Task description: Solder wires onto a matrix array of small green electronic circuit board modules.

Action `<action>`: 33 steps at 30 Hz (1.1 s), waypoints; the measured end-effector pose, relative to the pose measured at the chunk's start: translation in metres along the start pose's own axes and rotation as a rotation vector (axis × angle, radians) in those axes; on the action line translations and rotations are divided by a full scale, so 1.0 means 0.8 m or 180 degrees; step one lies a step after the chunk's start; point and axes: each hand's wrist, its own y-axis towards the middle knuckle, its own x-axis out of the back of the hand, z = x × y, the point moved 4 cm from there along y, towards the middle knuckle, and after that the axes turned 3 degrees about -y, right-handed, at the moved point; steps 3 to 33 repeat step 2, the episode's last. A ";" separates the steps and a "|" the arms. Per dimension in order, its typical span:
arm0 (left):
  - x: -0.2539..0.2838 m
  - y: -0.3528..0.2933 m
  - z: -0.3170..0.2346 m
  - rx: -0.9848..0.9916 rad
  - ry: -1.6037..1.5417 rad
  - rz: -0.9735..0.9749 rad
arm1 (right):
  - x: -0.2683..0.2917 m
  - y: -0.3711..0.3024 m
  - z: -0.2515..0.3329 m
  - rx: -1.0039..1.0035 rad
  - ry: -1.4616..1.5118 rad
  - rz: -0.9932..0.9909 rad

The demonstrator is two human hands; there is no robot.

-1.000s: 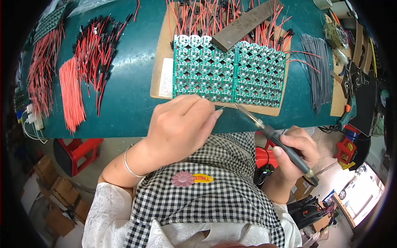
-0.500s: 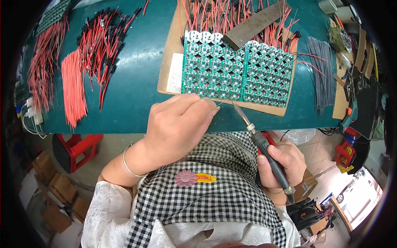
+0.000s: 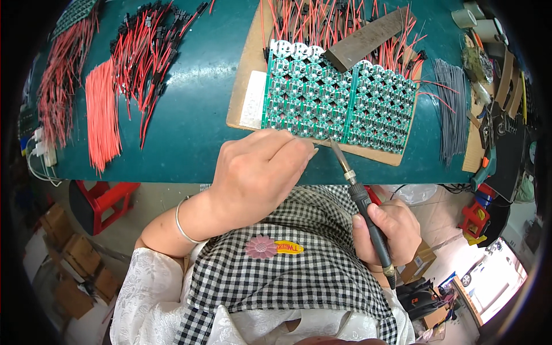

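My right hand [image 3: 391,233] grips the dark handle of a soldering iron [image 3: 364,201]. The iron slants up and left, its tip at the near edge of a panel of green circuit boards [image 3: 310,89]. Just left of that tip, my left hand [image 3: 261,172] is pinched closed at the panel's near edge, a thin wire at its fingertips; most of the wire is hidden by the fingers. The panel lies on a brown cardboard sheet [image 3: 374,154]. A heavy metal bar [image 3: 371,39] rests across its far side, over red and black wires [image 3: 310,23].
To the left lie plain red wires [image 3: 103,118], wires with black connectors [image 3: 144,57] and another wire bundle [image 3: 66,80]. Grey wires [image 3: 451,112] lie right of the panel. Reels [image 3: 463,18] and hand tools stand at the far right. Below the table is a red stool [image 3: 106,204].
The panel, cardboard and metal bar appear slightly further right in view. My left hand has shifted a little right with them, closer to the iron's tip. Both grips are unchanged.
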 end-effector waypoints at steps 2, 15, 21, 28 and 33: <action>-0.001 0.000 0.002 0.0040 0.0055 -0.0006 | 0.000 0.002 0.000 0.0001 -0.0005 -0.0005; -0.001 0.000 0.002 0.0040 0.0055 -0.0006 | 0.000 0.002 0.000 0.0001 -0.0005 -0.0005; -0.001 0.000 0.002 0.0040 0.0055 -0.0006 | 0.000 0.002 0.000 0.0001 -0.0005 -0.0005; -0.001 0.000 0.002 0.0040 0.0055 -0.0006 | 0.000 0.002 0.000 0.0001 -0.0005 -0.0005; -0.001 0.000 0.002 0.0040 0.0055 -0.0006 | 0.000 0.002 0.000 0.0001 -0.0005 -0.0005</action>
